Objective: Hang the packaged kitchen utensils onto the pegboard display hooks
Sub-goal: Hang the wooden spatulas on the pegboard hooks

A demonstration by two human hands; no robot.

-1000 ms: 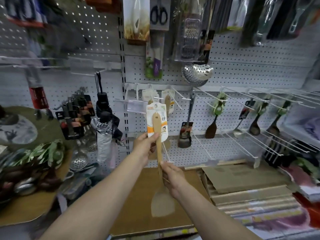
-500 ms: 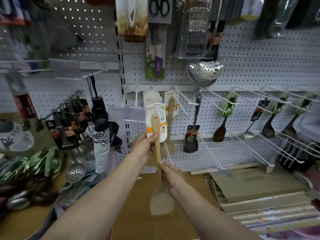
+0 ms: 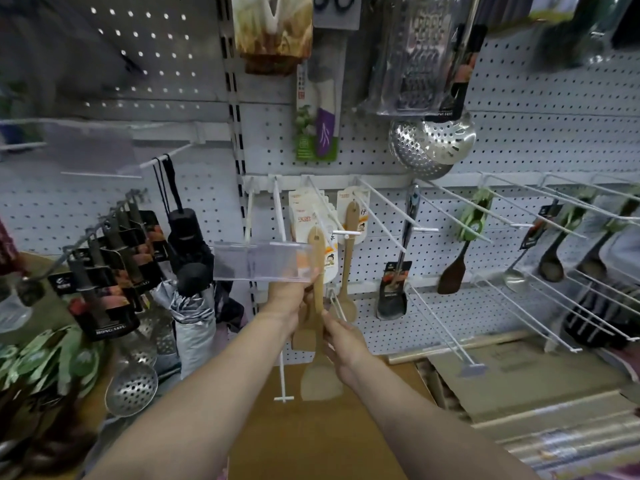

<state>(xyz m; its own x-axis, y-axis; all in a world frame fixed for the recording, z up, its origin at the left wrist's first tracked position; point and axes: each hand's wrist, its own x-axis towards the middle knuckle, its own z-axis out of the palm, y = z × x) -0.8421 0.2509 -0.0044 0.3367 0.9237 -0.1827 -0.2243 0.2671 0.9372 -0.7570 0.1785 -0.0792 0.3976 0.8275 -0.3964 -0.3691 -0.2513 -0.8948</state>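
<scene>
While both hands grip — spatula [image 3: 319,327] upright, blade down.

Matt pale wooden spatula [image 3: 318,299], shiny perforated metal skimmer [image 3: 431,143], clear glossy plastic label holder [image 3: 263,260], white painted pegboard [image 3: 540,140], brown cardboard [image 3: 311,438].

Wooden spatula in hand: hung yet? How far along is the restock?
Done: carded wooden utensils already hang on the white pegboard hooks. In hand: the carded wooden spatula, left hand gripping its handle near the card, right hand pinching lower down; its card is level with the hook tip, not visibly threaded on. Left: slide it on. No further stock is identifiable.
</scene>
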